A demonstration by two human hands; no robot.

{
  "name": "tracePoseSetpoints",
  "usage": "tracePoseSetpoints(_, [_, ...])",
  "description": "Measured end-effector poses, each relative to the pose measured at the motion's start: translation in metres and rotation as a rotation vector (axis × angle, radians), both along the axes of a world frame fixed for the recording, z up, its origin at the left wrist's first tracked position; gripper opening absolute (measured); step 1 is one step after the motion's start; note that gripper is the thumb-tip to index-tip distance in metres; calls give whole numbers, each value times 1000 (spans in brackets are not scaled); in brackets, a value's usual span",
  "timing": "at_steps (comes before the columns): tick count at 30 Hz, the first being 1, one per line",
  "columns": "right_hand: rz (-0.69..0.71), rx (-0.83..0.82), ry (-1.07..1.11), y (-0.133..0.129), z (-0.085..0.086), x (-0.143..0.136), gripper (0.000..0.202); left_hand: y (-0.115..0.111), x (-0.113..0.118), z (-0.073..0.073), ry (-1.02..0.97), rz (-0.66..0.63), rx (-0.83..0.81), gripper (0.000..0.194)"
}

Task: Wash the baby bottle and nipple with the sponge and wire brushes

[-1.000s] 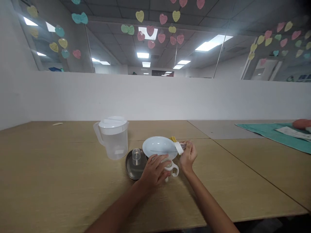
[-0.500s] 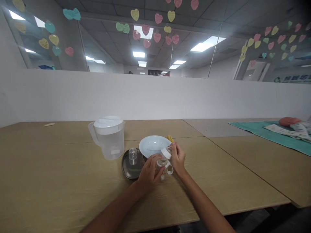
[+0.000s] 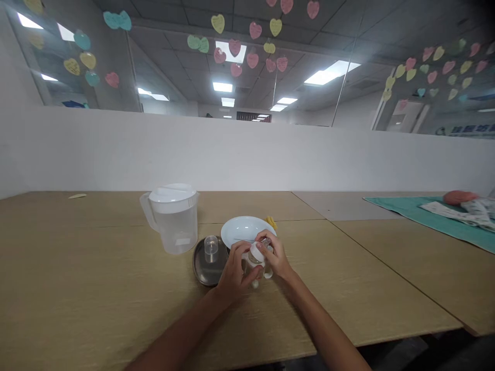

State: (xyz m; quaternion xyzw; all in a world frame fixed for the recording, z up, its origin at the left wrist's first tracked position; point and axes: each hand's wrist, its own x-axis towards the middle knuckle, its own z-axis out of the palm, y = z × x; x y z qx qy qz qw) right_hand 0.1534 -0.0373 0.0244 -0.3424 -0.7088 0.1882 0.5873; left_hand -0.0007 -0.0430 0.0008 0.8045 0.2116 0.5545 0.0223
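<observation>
Nothing legible; blue lettering (image 3: 469, 130) at right too blurred.

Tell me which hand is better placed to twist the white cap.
Probably the right hand: it holds the white cap, tilted, at the top of the bottle, while the left hand is against the bottle's side and seems better kept for steadying.

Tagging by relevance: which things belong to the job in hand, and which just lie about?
Likely the job's:
baby bottle, in left hand
white bottle collar, in right hand

Seemingly idle:
lidded pitcher
metal tray
clear cap (possibly related)
pale bowl
green cloth
</observation>
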Motion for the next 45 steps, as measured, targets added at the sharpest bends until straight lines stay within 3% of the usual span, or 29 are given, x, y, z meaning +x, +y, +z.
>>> tracePoseSetpoints(5, [21,-90,138,8,-8,-4,26,1,-2,-1,11,-42,-81,51])
tracePoseSetpoints(12, [-58,-86,123,10,-8,-6,31,0,-1,0,40,-53,-117,48])
tracePoseSetpoints(19, [-256,158,-68,4,-8,-4,27,0,-3,2,123,128,-16,49])
tracePoseSetpoints(24, [-310,390,-242,-3,-7,-4,34,2,-3,0,119,149,28,46])
tracePoseSetpoints(36, [-264,519,-233,-4,-16,-3,39,1,-3,4,106,135,-24,37])
tracePoseSetpoints(45, [-338,543,-169,-7,-17,-3,32,0,-5,7,141,117,-119,41])
